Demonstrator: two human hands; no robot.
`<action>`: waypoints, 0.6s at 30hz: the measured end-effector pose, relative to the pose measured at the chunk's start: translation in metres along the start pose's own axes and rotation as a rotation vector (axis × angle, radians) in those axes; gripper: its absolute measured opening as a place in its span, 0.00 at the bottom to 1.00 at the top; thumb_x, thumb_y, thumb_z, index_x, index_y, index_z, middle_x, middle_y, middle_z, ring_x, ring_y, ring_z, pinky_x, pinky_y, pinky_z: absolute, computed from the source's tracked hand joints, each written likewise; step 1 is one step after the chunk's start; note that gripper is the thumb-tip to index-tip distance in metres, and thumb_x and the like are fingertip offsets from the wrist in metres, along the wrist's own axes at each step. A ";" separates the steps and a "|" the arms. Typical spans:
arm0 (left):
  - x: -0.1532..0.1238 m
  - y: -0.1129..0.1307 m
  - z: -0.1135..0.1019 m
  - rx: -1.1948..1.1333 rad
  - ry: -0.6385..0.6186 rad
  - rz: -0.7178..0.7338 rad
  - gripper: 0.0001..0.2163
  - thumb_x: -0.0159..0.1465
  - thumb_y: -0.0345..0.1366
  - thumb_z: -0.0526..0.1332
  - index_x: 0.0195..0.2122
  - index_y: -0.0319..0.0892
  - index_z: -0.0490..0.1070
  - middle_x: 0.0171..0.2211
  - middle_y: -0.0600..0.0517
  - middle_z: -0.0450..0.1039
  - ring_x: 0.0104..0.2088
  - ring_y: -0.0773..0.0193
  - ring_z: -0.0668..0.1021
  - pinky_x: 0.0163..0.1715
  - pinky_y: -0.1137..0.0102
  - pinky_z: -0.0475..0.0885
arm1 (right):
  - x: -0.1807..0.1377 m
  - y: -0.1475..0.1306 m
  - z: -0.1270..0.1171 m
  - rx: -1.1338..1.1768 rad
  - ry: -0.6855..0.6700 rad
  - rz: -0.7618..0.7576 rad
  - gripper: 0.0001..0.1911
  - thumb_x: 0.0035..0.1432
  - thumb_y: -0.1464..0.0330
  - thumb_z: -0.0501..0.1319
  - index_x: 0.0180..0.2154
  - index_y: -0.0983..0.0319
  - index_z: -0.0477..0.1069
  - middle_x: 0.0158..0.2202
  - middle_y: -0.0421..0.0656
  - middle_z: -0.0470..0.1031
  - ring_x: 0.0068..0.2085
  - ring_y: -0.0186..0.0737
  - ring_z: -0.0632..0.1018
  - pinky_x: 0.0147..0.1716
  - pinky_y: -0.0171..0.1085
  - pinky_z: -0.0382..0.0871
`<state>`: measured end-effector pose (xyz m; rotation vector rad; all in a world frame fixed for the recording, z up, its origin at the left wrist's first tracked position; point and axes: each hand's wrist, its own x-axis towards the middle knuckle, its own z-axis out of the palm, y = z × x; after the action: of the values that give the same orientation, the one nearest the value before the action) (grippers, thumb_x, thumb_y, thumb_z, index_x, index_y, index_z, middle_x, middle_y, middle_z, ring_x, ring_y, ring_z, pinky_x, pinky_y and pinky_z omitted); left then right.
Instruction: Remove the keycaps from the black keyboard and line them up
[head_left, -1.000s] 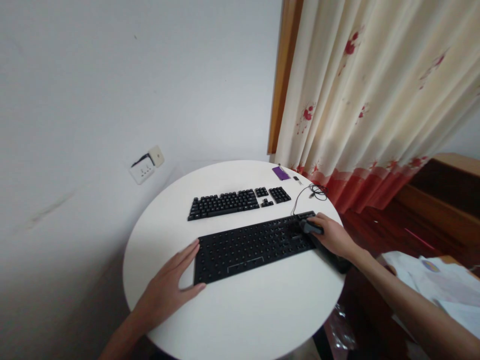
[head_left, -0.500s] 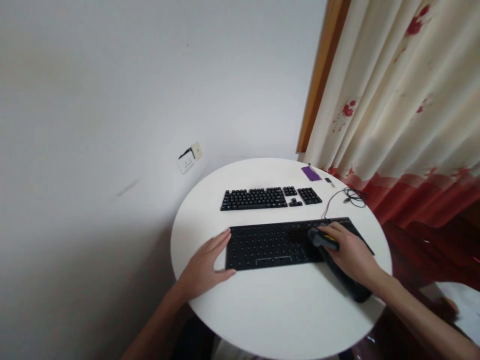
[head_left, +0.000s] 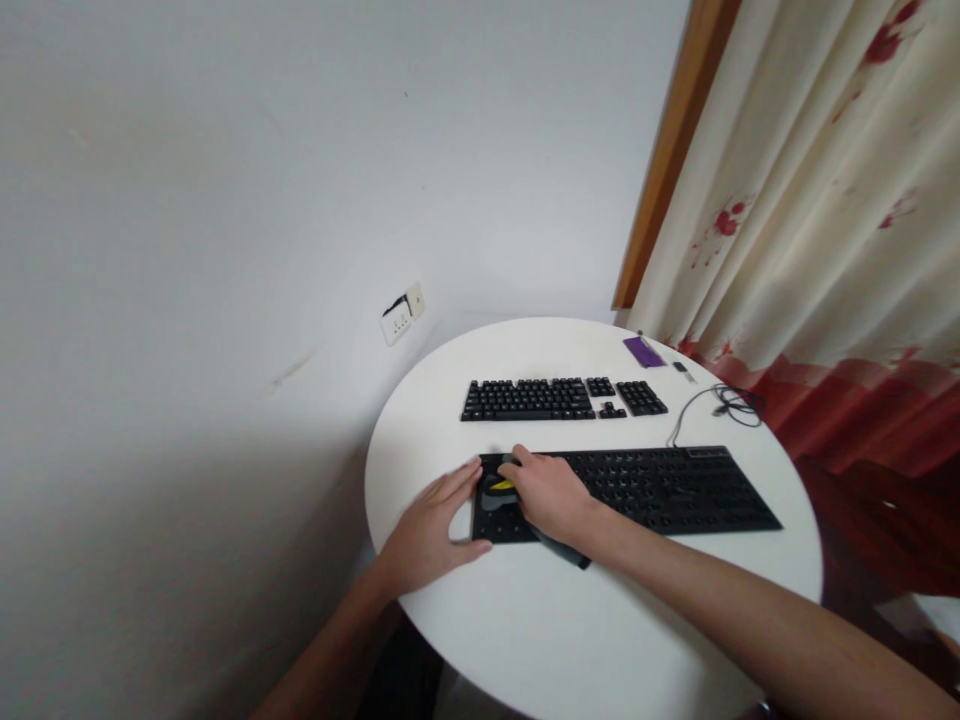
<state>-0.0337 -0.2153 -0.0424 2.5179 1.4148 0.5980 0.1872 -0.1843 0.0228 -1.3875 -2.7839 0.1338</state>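
A black keyboard base (head_left: pixel 667 490) with its keycaps off lies flat on the round white table. At its left end, my left hand (head_left: pixel 429 530) spans the short edge, fingertips at the far corner and thumb at the near corner. My right hand (head_left: pixel 551 495) is wrapped round a black and grey handheld device (head_left: pixel 495 497) with a yellow part; its exact kind is hard to tell. The device's head is over the left end of the base, close to my left fingers. Its dark body sticks out below the hand past the near edge, and the hand hides its middle.
Black keycaps (head_left: pixel 529 400) are laid out in keyboard order behind the base. A coiled cable (head_left: pixel 739 405) runs from the base to the right. A purple piece (head_left: pixel 643 351) and a small black item (head_left: pixel 680 367) lie at the back. The wall (head_left: pixel 225 250) is close on the left.
My right hand has swept the device leftwards along the keyboard base, from its right part to its left end. My left hand keeps its place on the edge. The view has shifted slightly.
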 end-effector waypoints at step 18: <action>0.002 -0.010 0.006 0.079 0.007 0.035 0.39 0.60 0.47 0.63 0.69 0.50 0.46 0.68 0.51 0.49 0.64 0.51 0.63 0.62 0.59 0.61 | -0.175 0.173 0.019 -0.025 0.334 0.805 0.17 0.61 0.66 0.54 0.50 0.59 0.71 0.45 0.49 0.73 0.36 0.46 0.77 0.32 0.39 0.66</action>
<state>-0.0379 -0.2085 -0.0511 2.6094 1.4266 0.5680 0.4289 -0.2214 -0.0095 -2.2007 -1.8393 -0.1115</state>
